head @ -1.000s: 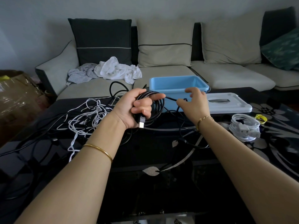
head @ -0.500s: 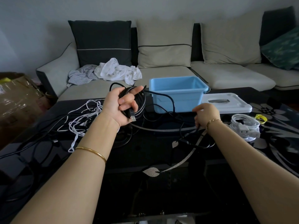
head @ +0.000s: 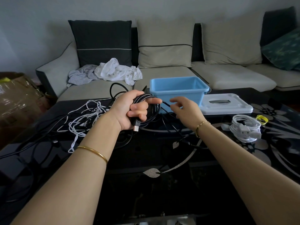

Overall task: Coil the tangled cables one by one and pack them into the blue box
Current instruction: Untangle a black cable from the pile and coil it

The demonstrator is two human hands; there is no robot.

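Observation:
My left hand (head: 132,109) grips a coil of black cable (head: 152,109) above the dark glass table, and the cable's USB plug (head: 136,127) hangs below the palm. My right hand (head: 186,109) pinches the loose strand of that same cable just right of the coil, in front of the blue box (head: 178,91). The box stands open at the table's far edge and looks empty. A tangle of white cable (head: 84,117) and more black cable (head: 40,143) lies at the left.
The box's white lid (head: 227,106) lies to the right of the box. A coiled white cable (head: 245,129) and a yellow band (head: 262,119) lie at the right. A sofa with cushions and crumpled clothes (head: 113,70) runs behind the table. At far left stands a cardboard box (head: 16,98).
My right hand rose from the table up to the coil, bringing the loose strand with it. My left hand shifted right and lower with the coil.

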